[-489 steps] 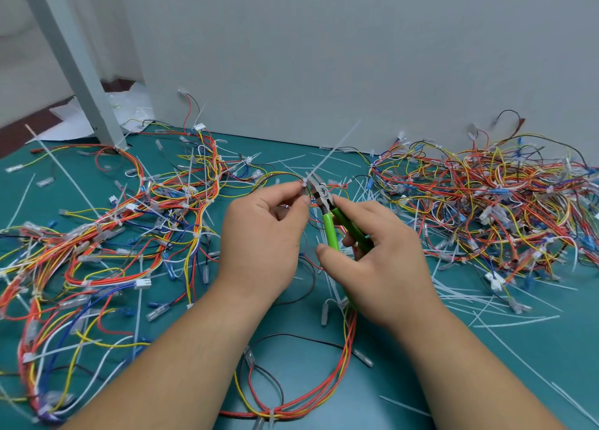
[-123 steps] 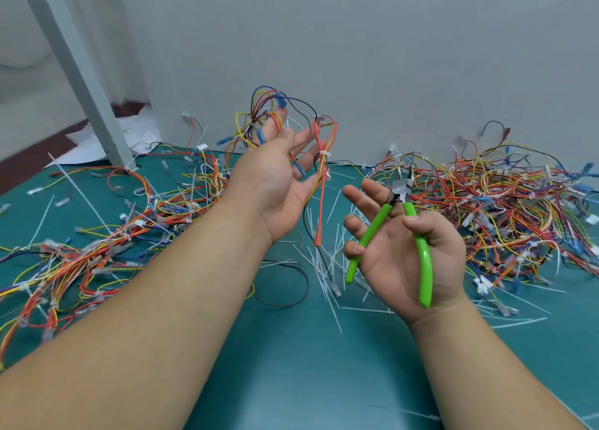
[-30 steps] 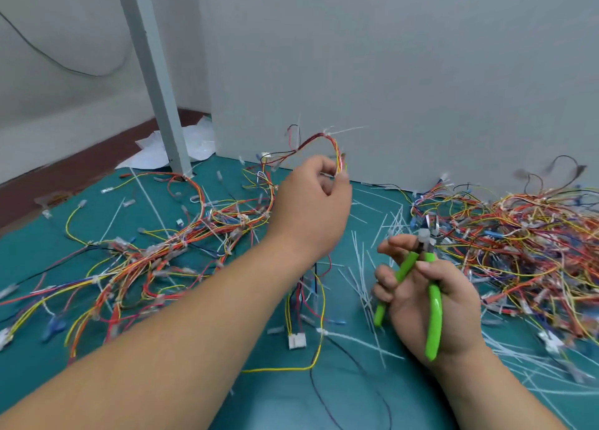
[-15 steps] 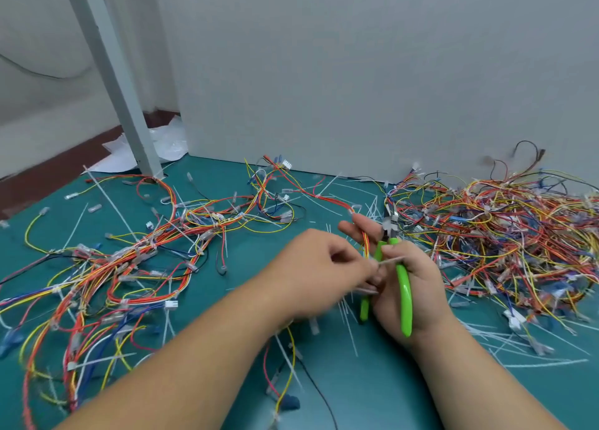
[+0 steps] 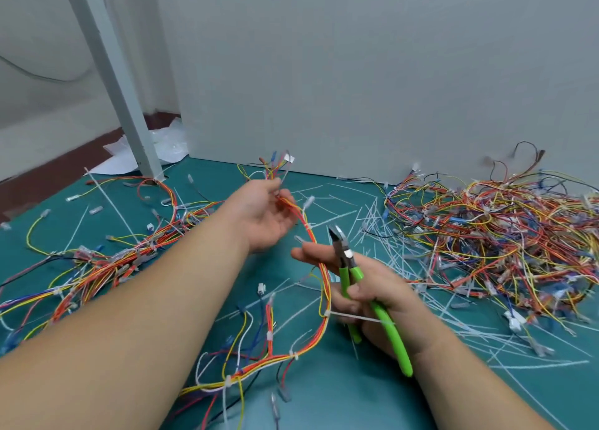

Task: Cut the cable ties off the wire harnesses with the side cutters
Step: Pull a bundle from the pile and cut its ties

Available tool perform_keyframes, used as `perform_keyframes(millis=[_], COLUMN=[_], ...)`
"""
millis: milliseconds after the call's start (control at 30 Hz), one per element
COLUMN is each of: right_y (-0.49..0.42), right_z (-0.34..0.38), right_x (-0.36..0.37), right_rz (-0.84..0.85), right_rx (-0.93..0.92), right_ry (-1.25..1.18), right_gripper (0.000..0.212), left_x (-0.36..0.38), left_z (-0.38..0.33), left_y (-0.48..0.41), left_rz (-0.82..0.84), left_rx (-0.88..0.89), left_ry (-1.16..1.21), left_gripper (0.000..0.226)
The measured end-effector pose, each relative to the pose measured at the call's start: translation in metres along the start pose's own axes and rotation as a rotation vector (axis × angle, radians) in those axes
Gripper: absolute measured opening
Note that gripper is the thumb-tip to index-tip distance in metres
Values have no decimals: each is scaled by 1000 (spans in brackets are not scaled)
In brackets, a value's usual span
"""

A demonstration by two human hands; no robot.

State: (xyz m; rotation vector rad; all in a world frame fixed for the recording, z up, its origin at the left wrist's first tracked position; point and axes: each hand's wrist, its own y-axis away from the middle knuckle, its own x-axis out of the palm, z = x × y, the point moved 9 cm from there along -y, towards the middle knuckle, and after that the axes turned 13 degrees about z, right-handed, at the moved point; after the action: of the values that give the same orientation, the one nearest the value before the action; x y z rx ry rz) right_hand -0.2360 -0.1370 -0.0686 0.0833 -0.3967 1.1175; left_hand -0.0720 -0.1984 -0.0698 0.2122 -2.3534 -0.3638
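- Gripping wire harness [image 5: 321, 277] in curled fingers of left hand [image 5: 262, 215], above surface [image 5: 324, 397].
- Clasping side cutters [image 5: 348, 261] in right hand [image 5: 379, 300], just beside harness.
- Hemmed by wire piles [image 5: 502, 235] both sides; open toward near edge.

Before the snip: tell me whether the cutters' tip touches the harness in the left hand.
Apart. The head view shows teal table between the tip of the cutters and the harness.

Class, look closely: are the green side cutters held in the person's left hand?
No, the side cutters are gripped in the right hand, while the left hand holds a wire harness.
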Motion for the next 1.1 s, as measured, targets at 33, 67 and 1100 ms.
perform_keyframes(millis=[33,67,1100], right_y=[-1,-2,3], right_z=[-1,-2,10], right_x=[0,0,-32], right_rz=[4,-2,-249], right_rx=[3,2,-81], right_ry=[4,3,337], right_gripper=[74,72,41], left_x=[3,7,51], left_z=[-8,-19,35], left_y=[1,4,34], left_rz=[-9,-28,-38], left_rx=[34,98,350], left_ry=[29,53,-683], left_gripper=[15,17,15])
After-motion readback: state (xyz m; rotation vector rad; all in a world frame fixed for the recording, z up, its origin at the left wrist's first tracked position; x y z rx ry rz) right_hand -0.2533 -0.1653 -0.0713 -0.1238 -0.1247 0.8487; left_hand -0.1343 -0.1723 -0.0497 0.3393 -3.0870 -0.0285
